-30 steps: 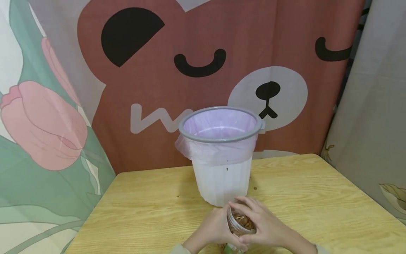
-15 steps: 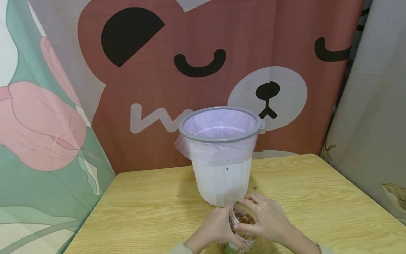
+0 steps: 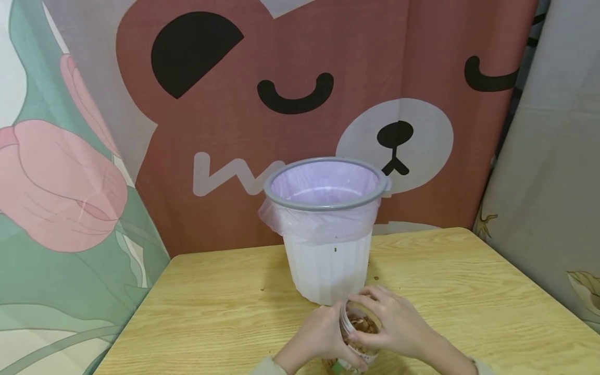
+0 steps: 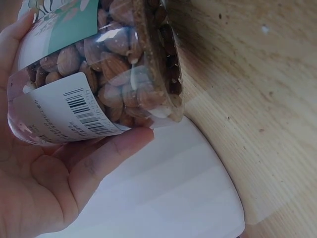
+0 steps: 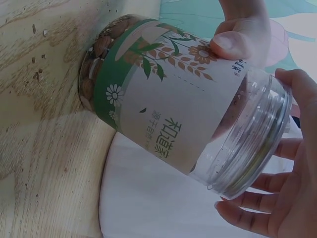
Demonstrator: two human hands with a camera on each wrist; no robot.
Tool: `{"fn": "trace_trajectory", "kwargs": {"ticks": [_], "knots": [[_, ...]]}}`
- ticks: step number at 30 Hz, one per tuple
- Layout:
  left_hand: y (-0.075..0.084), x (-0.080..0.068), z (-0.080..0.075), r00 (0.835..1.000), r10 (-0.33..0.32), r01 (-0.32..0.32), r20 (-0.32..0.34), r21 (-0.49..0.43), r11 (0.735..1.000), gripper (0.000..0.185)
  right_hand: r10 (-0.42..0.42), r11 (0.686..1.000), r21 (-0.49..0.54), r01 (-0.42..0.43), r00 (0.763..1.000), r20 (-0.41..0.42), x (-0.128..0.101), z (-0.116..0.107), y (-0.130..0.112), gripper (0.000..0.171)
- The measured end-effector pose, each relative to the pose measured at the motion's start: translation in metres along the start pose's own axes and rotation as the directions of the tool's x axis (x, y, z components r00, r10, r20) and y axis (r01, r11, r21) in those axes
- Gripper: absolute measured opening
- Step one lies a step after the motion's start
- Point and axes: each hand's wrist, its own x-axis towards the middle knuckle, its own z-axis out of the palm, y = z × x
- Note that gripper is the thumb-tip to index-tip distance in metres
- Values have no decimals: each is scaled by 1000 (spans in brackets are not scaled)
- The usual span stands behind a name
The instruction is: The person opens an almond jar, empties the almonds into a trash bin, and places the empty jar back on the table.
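Note:
A clear plastic jar (image 3: 361, 325) of almonds tilts over the tabletop, held by both hands. My left hand (image 3: 319, 333) grips its side; in the left wrist view the thumb lies along a barcode label (image 4: 81, 111). Almonds (image 4: 114, 69) show through the wall near the base. My right hand (image 3: 398, 323) spans the jar's top, fingers and thumb curled about what looks like a clear screw lid (image 5: 257, 144). A green and white label with printed flowers (image 5: 163, 99) wraps the jar. Palm contact of the right hand is hidden in the head view.
Just beyond the hands stands a white bin (image 3: 328, 265) with a grey rim (image 3: 323, 207) and a pinkish-purple liner (image 3: 323, 226). Small brown crumbs (image 5: 37, 74) dot the wooden table (image 3: 211, 302). A printed bear curtain (image 3: 225, 120) hangs behind.
My right hand has shifted slightly up and right, its fingers turning about the jar's top, then has stayed nearly still. The left hand keeps its grip on the jar; the bin has not moved.

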Motion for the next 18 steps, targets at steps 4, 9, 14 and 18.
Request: {"fn": "trace_trajectory", "kwargs": {"ticks": [4, 9, 14, 18], "knots": [[0, -1, 0, 1000, -6, 6, -9, 22, 1000, 88, -32, 999, 11, 32, 999, -8, 0, 1, 1, 45], [0, -1, 1, 1000, 1, 0, -21, 45, 999, 88, -90, 996, 18, 90, 996, -3, -1, 1, 4, 48], [1, -1, 1, 1000, -5, 6, -18, 39, 999, 88, -116, 993, 31, 115, 993, 32, -3, -1, 3, 54], [2, -1, 0, 1000, -4, 5, -14, 43, 999, 95, -97, 995, -7, 97, 995, 34, -4, -1, 0, 62]]}}
